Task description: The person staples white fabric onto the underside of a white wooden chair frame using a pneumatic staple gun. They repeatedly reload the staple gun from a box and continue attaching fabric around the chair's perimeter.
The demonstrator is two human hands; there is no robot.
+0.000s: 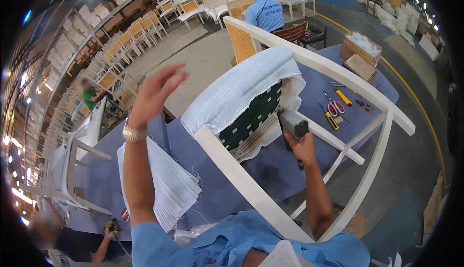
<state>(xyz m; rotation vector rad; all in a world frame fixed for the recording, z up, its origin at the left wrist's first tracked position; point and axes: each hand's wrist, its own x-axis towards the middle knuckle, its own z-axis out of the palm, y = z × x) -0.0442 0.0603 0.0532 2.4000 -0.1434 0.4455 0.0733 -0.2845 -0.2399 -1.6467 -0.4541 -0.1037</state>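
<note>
A pale wooden chair (241, 170) lies tipped over on the blue-covered table (193, 143), its underside toward me. Light fabric (241, 85) wraps the seat, with a loose edge around dark green webbing (251, 118). My right hand (302, 147) grips a grey staple gun (293, 123), held inside the frame close to the seat's underside. Whether its nose touches the fabric is hidden. Raised in the air left of the seat, my left hand (157, 95) is empty, fingers stretched out. Behind the seat shows the woven cane back (240, 42).
Cut fabric pieces (164, 185) are stacked left of the chair. Red-handled scissors (334, 106), a yellow cutter (343, 97), a screwdriver (329, 120) and pliers (364, 106) lie right, near a cardboard box (360, 48). People work ahead and left; another chair (72, 170) stands left.
</note>
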